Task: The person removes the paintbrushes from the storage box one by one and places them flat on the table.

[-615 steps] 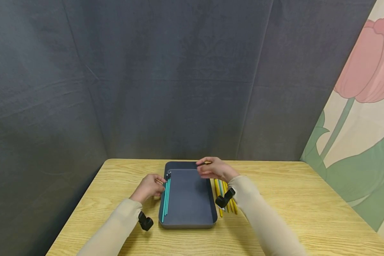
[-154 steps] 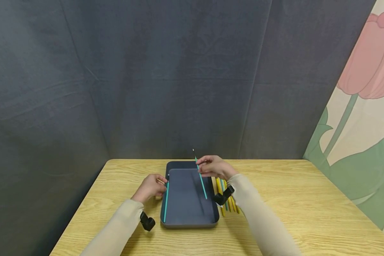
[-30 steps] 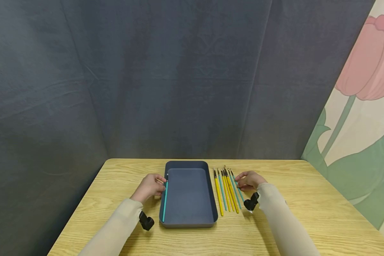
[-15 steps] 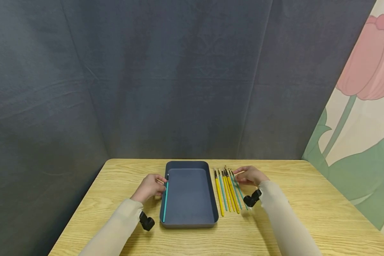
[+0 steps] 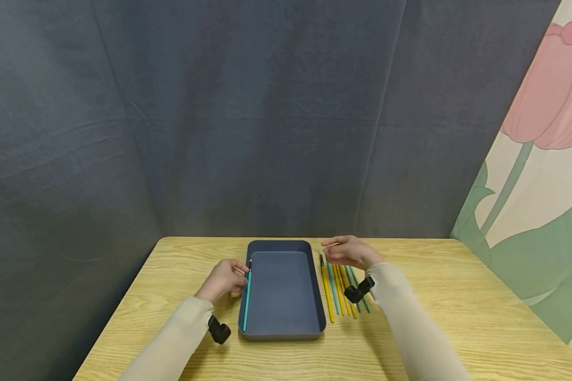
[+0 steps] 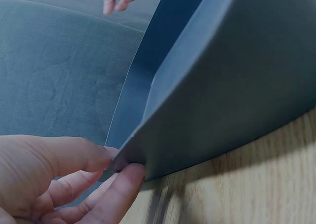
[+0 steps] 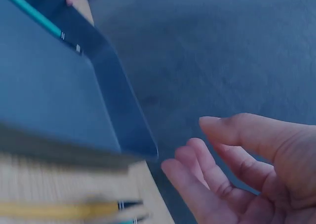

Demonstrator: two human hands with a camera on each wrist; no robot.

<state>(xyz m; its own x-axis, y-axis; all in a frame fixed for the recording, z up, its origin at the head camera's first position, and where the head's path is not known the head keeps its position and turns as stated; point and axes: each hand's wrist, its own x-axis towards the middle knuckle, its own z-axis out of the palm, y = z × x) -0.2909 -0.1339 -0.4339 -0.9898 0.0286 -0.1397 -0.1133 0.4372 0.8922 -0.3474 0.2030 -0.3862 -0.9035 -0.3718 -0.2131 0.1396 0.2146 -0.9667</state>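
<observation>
A shallow dark grey tray [image 5: 282,296] lies on the wooden table. One teal paintbrush [image 5: 247,301] rests along its left inner side, bristles to the far end. My left hand [image 5: 224,278] pinches the tray's left wall; in the left wrist view the thumb is over the rim [image 6: 140,127] and a finger presses from outside. Beside the tray on the right, yellow and teal paintbrushes [image 5: 326,291] lie in a row. Above their bristle ends hovers my right hand [image 5: 350,254], its fingers [image 7: 190,189] spread apart from the thumb and nothing between them. It partly hides the brushes.
The light wooden table [image 5: 438,296] stands against a grey cloth backdrop [image 5: 276,132]. A painted tulip panel [image 5: 543,159] rises at the right. Each sleeved wrist wears a small black camera [image 5: 218,329].
Two of the three teal brushes once in the tray have left it. My right hand released a teal brush at the row's right end, then rose and moved left. The left hand kept its place.
</observation>
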